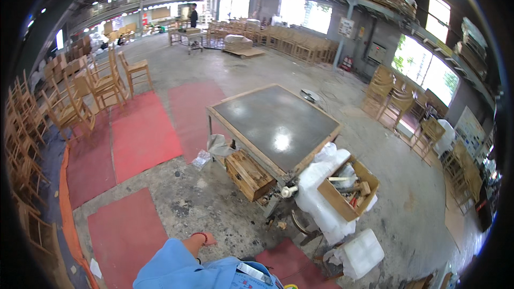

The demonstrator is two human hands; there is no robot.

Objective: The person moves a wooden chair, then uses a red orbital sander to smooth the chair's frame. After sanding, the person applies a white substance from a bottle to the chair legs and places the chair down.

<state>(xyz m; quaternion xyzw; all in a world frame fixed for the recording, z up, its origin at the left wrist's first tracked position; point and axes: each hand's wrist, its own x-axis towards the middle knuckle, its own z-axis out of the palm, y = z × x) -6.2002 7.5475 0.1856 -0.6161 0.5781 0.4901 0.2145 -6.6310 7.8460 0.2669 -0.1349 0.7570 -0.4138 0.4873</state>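
Observation:
My left hand point(208, 239), with a dark red beaded bracelet at the wrist, hangs low in front of my blue shirt. It is above the stained concrete floor, near a red mat point(128, 233). Its fingers are too small and bunched to make out, and I see nothing held in it. My right hand is out of the picture. Ahead stands a workbench point(251, 112) with a dark flat top and a wooden rim. A wooden drawer box point(247, 175) sits under its near left side. Beside the bench's near corner, a cardboard box point(334, 197) of tools rests on white foam wrapping point(316, 182).
A stool wrapped in white foam point(362, 253) stands at the lower right. Wooden chairs point(96, 83) crowd the left, beside red mats point(142, 139). More chairs point(399, 101) line the right wall. Far off, a person point(193, 16) stands by a table point(187, 34).

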